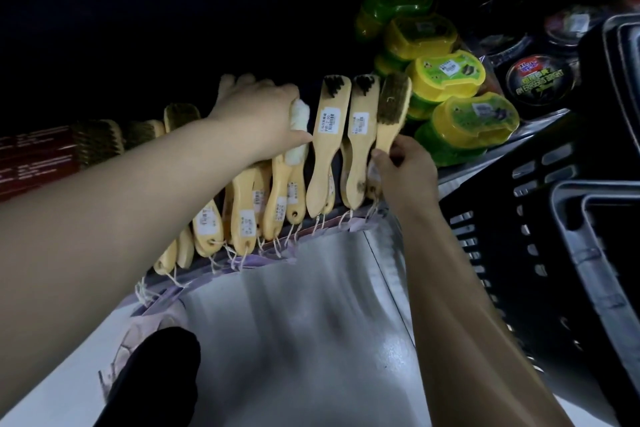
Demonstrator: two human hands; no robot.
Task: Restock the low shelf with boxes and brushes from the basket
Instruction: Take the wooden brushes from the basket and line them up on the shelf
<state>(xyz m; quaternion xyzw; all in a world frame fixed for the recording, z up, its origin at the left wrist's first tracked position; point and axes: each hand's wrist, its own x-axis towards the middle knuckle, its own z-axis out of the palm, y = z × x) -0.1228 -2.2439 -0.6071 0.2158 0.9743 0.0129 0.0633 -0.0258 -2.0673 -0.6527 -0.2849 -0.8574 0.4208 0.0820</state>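
Note:
A row of wooden-handled brushes lies on the low shelf, handles toward me with strings hanging over the edge. My left hand reaches over the row and grips a brush with pale bristles. My right hand pinches the handle of the rightmost brush, which has dark bristles and stands beside two price-tagged brushes. The black basket stands at the right, its inside mostly out of sight.
Yellow and green plastic cases are stacked right of the brushes. Round black tins sit behind them. Red boxes lie at the far left of the shelf. Grey floor spreads below, with my dark knee at bottom left.

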